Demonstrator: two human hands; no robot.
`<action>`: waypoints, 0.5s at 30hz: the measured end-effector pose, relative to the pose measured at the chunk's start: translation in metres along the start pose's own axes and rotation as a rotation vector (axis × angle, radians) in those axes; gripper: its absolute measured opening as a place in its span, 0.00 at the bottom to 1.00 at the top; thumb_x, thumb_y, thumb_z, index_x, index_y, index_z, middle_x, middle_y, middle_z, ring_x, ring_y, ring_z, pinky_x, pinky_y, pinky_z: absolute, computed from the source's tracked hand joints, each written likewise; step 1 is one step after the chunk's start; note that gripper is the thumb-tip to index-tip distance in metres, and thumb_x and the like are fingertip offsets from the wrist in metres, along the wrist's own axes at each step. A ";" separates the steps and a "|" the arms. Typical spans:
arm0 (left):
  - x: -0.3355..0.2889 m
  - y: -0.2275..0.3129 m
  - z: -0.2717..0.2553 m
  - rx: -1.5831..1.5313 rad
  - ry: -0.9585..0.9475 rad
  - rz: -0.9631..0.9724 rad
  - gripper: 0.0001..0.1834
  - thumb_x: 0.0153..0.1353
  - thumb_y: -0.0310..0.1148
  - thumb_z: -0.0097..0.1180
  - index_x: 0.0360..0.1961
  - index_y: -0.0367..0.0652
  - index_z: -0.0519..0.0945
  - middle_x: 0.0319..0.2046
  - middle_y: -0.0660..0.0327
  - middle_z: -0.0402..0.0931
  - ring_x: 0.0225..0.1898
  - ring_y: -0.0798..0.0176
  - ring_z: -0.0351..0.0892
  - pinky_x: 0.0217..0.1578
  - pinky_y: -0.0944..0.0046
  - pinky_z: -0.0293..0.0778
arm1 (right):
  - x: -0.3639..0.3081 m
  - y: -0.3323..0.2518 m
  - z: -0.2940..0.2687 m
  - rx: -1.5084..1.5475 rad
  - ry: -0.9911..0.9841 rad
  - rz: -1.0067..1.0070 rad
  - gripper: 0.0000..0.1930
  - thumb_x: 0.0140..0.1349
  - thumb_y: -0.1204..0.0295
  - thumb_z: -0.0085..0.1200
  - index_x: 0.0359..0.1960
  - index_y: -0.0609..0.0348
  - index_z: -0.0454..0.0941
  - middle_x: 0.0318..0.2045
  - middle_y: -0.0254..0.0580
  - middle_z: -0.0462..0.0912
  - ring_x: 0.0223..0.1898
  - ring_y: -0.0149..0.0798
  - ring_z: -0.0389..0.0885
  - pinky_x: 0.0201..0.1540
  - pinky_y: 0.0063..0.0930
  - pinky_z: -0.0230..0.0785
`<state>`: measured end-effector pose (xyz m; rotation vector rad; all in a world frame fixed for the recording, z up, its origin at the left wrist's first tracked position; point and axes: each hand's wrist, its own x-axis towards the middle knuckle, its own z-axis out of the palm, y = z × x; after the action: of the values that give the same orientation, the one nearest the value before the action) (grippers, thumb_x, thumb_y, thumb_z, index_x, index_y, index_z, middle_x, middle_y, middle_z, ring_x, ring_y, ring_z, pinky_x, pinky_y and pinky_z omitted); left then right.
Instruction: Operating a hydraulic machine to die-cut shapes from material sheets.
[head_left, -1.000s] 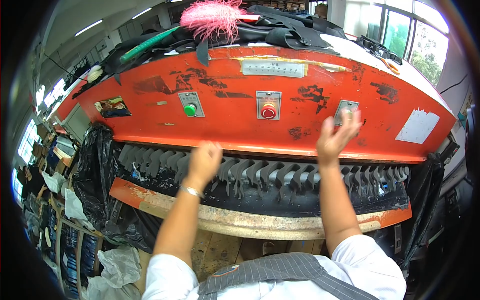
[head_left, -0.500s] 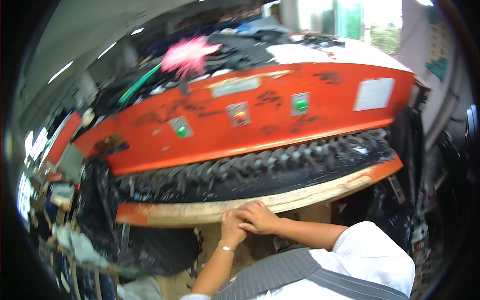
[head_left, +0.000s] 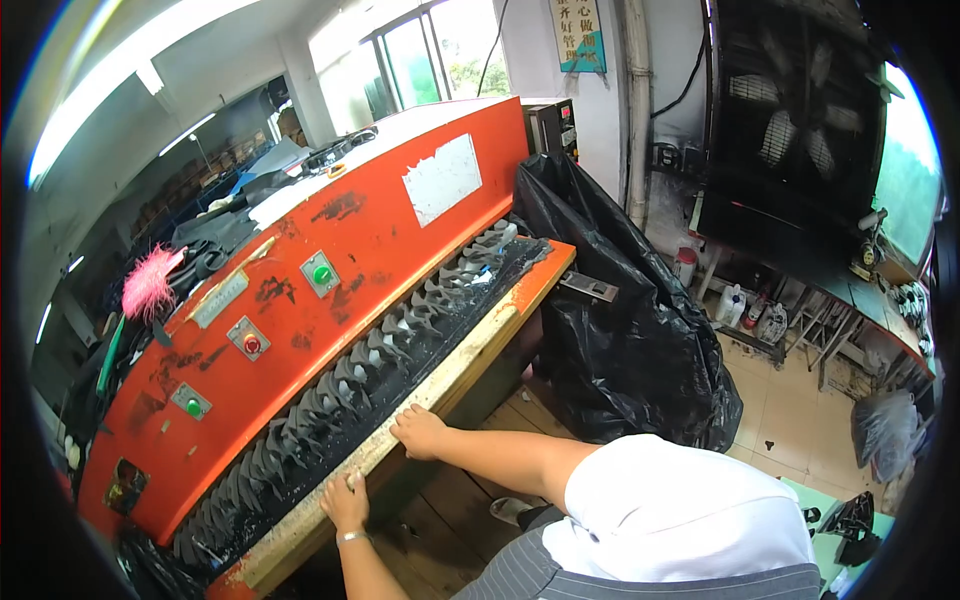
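The left hand (head_left: pixel 345 503) and the right hand (head_left: pixel 420 432) both touch the long front ledge (head_left: pixel 465 360) of a red machine, the right one farther along it toward the machine's right end. The left fingers are bent and partly spread over the rim; the right fingers are curled more tightly against it. Whether either set truly grips the ledge or merely leans there, I cannot tell.

The ledge is pale and rough, its coating worn through, with red paint remaining near the ends. Behind it lies a dark, speckled bed (head_left: pixel 430 355), and above that a dense row of limp grey strips (head_left: pixel 340 385) curls in wavy, overlapping folds. The sloping red panel (head_left: pixel 385 240) is smooth but scuffed with black patches; it carries a torn-edged white sheet (head_left: pixel 442 180), two rounded green buttons (head_left: pixel 322 274) and a red button (head_left: pixel 250 343) on square plates.

A shaggy pink bundle (head_left: pixel 152 285) of fibres sits on top. At the machine's right end, glossy black plastic (head_left: pixel 640 340) hangs in deep creases. A smooth, shiny bracelet (head_left: pixel 352 537) circles the left wrist.
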<state>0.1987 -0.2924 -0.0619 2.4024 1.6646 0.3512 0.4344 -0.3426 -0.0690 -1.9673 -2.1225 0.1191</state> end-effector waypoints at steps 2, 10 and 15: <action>-0.002 0.004 0.000 0.006 -0.010 -0.060 0.25 0.60 0.54 0.50 0.48 0.46 0.79 0.48 0.50 0.74 0.56 0.48 0.68 0.60 0.46 0.54 | 0.006 -0.002 0.003 0.006 -0.046 0.026 0.25 0.45 0.60 0.68 0.44 0.59 0.78 0.45 0.48 0.79 0.52 0.48 0.76 0.59 0.44 0.63; -0.009 0.003 0.032 -0.021 -0.046 -0.079 0.29 0.55 0.61 0.52 0.39 0.44 0.83 0.44 0.53 0.78 0.52 0.50 0.72 0.56 0.47 0.60 | -0.011 0.012 0.029 -0.021 -0.135 0.024 0.23 0.45 0.56 0.68 0.37 0.60 0.80 0.39 0.49 0.81 0.47 0.51 0.78 0.51 0.44 0.70; -0.012 -0.012 0.045 -0.122 0.094 -0.037 0.27 0.54 0.61 0.53 0.32 0.47 0.86 0.38 0.52 0.80 0.46 0.49 0.75 0.50 0.49 0.66 | -0.013 0.023 0.018 0.007 -0.060 -0.139 0.22 0.43 0.56 0.69 0.32 0.59 0.79 0.36 0.49 0.80 0.45 0.51 0.78 0.47 0.43 0.71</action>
<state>0.1975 -0.3002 -0.1092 2.2971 1.6715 0.5514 0.4531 -0.3518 -0.0933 -1.8270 -2.2855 0.1622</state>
